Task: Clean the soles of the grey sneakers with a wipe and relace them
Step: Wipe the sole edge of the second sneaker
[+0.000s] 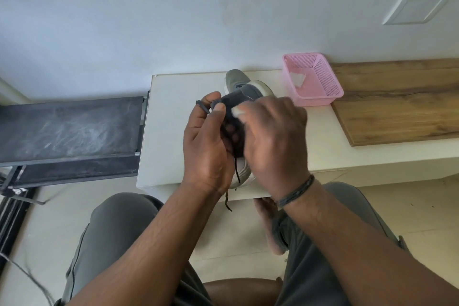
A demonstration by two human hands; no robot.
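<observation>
A grey sneaker (244,97) with a white sole is held above the white bench (171,131), mostly hidden between both hands. My left hand (207,146) grips its left side, and the dark lace (202,107) loops round one finger. My right hand (275,136) grips the sneaker's right side, its fingers curled at the lace area and blurred. A loose lace end (227,200) hangs below the hands. The second grey sneaker (233,79) stands on the bench behind, against the wall.
A pink plastic basket (327,82) with a white wipe (296,79) inside sits at the bench's back right. A wooden board (397,102) lies to the right. A dark low stand (69,129) sits left of the bench. My knees are below.
</observation>
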